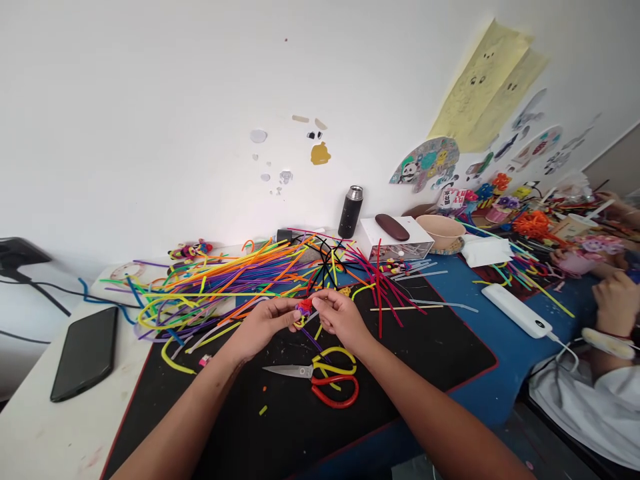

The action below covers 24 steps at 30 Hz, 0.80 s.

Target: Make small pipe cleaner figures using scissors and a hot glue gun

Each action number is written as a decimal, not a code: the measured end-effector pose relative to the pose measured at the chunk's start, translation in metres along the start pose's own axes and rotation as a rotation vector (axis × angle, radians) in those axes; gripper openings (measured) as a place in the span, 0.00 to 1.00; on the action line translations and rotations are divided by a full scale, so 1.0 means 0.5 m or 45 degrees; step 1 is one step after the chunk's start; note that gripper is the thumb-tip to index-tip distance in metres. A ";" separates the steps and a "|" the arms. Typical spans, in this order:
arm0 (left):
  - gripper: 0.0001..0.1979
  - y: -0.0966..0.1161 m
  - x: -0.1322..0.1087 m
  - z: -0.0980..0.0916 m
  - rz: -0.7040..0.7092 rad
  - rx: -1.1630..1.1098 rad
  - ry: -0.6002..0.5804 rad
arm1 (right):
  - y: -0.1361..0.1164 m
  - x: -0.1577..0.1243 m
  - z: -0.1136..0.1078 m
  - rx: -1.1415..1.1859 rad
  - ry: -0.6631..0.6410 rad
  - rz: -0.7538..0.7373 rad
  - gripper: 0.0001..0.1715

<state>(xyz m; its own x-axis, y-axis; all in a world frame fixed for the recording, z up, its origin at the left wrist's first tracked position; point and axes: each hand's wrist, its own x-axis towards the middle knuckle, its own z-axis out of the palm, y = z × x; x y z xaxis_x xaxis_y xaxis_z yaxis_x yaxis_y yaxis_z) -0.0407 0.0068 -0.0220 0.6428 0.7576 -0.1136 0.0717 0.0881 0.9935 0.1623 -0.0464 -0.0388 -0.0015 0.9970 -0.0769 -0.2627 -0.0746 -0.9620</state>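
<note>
Here left hand (266, 325), right hand (345, 320) pinched round colourful piece (304, 309).

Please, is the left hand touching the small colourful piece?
Touching. The head view shows the left hand gripping the small colourful piece between thumb and fingers.

A worktop (460, 290), white at the left and blue towards the right, runs along a wall. A black mat (250, 433) with a red edge covers its middle. Open scissors (303, 371) lie on the mat, blades pointing left, near a small green scrap (263, 410). Colourful stems (250, 270) sprawl across the mat's back and onto the white part. A phone (85, 353) lies at far left. Behind the mat, a black flask (351, 213) stands upright beside a white box (373, 228); a power bank (515, 310) rests on the blue at right.
</note>
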 end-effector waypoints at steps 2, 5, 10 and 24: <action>0.23 0.002 -0.001 0.001 0.009 -0.005 -0.010 | -0.003 -0.001 0.003 -0.001 0.008 -0.003 0.25; 0.22 0.005 -0.003 0.002 0.020 -0.016 -0.041 | -0.002 -0.001 0.004 -0.021 0.011 0.001 0.26; 0.24 0.007 -0.006 0.001 -0.004 -0.019 -0.073 | 0.008 0.001 -0.001 -0.028 -0.019 -0.025 0.25; 0.26 -0.007 -0.003 0.001 -0.087 -0.214 -0.080 | 0.008 -0.002 0.000 0.006 -0.031 -0.001 0.25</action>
<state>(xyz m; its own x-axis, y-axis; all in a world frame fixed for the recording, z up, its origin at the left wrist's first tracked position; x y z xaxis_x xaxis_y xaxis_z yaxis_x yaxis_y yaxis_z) -0.0415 0.0053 -0.0251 0.6874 0.7048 -0.1755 -0.0079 0.2490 0.9685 0.1610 -0.0479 -0.0427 -0.0247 0.9973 -0.0697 -0.2669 -0.0737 -0.9609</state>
